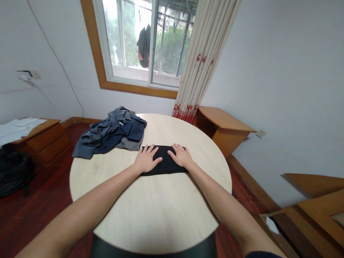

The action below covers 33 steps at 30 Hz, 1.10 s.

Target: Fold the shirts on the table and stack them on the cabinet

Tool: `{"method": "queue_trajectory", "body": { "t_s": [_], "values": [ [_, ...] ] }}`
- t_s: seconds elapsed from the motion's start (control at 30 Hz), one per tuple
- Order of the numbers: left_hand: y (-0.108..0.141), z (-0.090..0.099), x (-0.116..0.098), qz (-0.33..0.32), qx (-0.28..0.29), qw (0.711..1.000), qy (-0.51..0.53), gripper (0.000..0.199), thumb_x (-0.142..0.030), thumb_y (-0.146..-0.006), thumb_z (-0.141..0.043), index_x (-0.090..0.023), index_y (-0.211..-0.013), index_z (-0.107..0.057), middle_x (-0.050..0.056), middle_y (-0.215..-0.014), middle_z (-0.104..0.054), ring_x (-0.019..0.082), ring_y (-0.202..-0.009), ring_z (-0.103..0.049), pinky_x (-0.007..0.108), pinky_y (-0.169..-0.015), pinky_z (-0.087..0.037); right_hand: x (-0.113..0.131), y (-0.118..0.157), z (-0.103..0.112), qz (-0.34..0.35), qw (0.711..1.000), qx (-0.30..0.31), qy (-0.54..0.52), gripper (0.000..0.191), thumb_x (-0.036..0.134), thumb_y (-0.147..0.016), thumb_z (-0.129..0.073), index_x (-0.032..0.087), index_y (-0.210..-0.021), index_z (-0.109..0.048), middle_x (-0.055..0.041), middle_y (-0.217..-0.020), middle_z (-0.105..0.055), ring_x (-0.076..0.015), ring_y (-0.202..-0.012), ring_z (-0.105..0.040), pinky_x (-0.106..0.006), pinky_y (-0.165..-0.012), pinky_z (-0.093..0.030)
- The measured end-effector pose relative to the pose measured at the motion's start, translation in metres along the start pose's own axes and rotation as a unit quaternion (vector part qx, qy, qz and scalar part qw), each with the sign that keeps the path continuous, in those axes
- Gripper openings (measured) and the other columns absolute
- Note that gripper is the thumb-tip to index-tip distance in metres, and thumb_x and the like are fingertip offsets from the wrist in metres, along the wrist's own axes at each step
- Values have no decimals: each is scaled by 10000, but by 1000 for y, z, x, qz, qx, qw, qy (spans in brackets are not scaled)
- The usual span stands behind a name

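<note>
- Clearly, both hands work flat: the left hand (147,158) lies palm down on the left end of a folded black cloth (164,163), and the right hand (181,155) lies palm down on its right end; fingers are spread, so neither grip is closed on anything
- The black cloth sits around the middle of the pale round tabletop (150,211), as a flat, narrow strip running left to right; its layers cannot be counted from here
- A loose heap of grey and dark blue clothes (115,130) lies to the far left, its grey edge just beside the left fingers; whether they touch, I cannot tell
- What could go wrong: uneven pressure, or hands pushing different ways, might skew the strip or ruck up its upper layer; lifting it with only one end pinched could let the folds drop loose
- A wide sweep of the left hand might catch the heap and drag a piece along; the heap reaches the tabletop's far left rim, so a push that way could send some of it over, down to the floor (53,190)
</note>
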<state>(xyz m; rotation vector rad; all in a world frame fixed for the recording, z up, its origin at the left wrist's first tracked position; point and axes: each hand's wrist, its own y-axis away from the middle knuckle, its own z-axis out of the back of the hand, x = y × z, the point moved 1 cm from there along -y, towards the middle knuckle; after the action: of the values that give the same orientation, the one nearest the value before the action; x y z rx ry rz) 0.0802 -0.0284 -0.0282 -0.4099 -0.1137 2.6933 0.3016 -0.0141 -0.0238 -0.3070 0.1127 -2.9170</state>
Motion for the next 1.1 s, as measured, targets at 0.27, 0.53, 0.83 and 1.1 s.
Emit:
{"method": "queue_trajectory", "body": {
  "t_s": [0.27, 0.53, 0.83, 1.1],
  "values": [
    [-5, 2, 19, 28, 12, 999, 17, 841, -735, -931, -326, -187, -1569, -338, 158, -1613, -337, 377, -1510, -229, 525, -1190, -206, -37, -7, 4, -81, 995, 20, -46, 609, 556, -1036, -285, 185, -1484, -466, -128, -1596, -372, -287, -1494, -303, -551, -1195, -203],
    [6, 15, -7, -3, -37, 999, -39, 734, -660, -972, -329, -171, -1507, -446, 143, -1630, -300, 342, -1514, -239, 528, -1207, -196, -19, 15, 24, -34, 988, -138, -62, 489, 425, -1047, -307, 173, -1341, -606, -126, -1443, -575, -259, -1369, -492, -516, -1187, -275],
    [17, 5, -35, -139, 34, 989, -25, 1071, -861, -745, -509, -193, -1565, -337, 151, -1648, -222, 365, -1531, -167, 612, -1208, -98, 11, 10, 4, 111, 983, -102, -109, 475, 439, -1035, -359, 175, -1309, -643, -116, -1391, -621, -242, -1333, -533, -443, -1154, -347],
    [15, 14, -22, -125, 80, 988, -32, 1134, -855, -693, -579, -217, -1585, -288, 145, -1669, -123, 352, -1546, -91, 593, -1218, -58, -31, -3, 9, 56, 986, -120, -104, 521, 449, -1053, -272, 189, -1080, -722, -97, -1155, -737, -224, -1096, -660, -327, -1002, -453]
  ]
}}
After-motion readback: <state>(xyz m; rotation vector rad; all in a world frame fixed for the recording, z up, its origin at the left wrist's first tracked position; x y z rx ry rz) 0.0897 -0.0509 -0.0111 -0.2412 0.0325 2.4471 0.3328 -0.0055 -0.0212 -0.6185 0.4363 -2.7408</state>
